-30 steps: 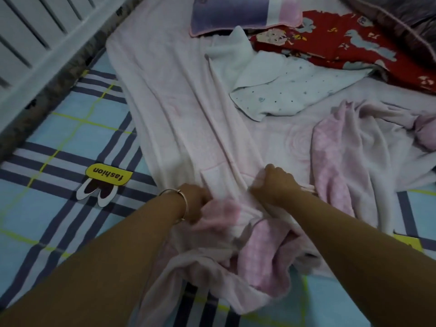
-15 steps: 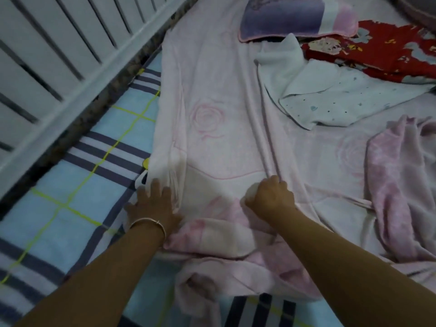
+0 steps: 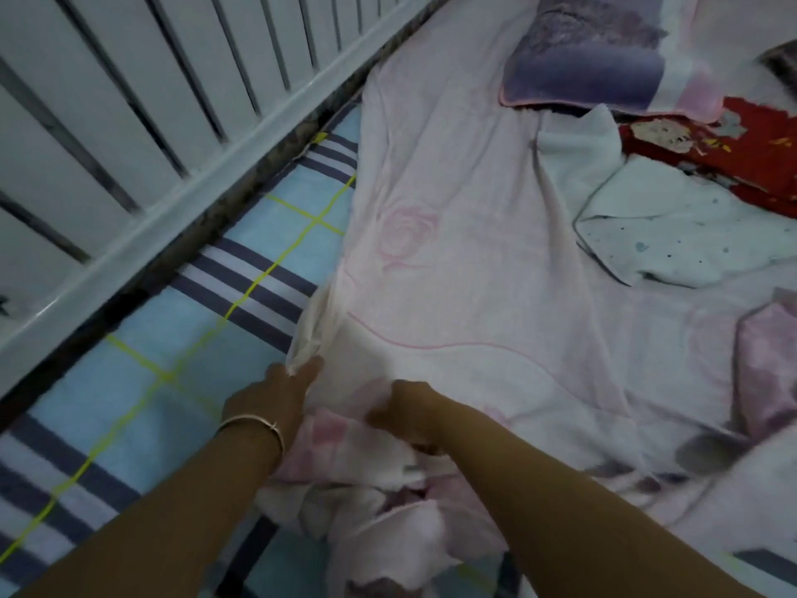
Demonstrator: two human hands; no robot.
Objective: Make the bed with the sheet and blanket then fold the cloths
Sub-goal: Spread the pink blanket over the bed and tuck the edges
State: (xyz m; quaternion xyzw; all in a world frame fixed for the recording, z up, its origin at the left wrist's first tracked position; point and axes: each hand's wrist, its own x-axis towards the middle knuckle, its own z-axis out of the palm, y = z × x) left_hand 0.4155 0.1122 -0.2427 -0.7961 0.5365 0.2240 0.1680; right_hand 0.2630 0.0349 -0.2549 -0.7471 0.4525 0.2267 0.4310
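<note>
The left hand (image 3: 276, 392) pinched the blanket (image 3: 465, 269) edge; the right hand (image 3: 405, 410) gripped bunched folds just beside it. Pulling both outward evenly would probably flatten it best across the sheet (image 3: 181, 338).

Home bedroom: plaid mattress (image 3: 181, 347), white slatted rail (image 3: 142, 123), pillow (image 3: 595, 58).

Dim, flat indoor light with a cool bluish cast and soft, weak shadows. Motion blur smears the whole view, worst at the lower right. Wide-angle distortion bends the white railing (image 3: 181, 135) outward.
</note>
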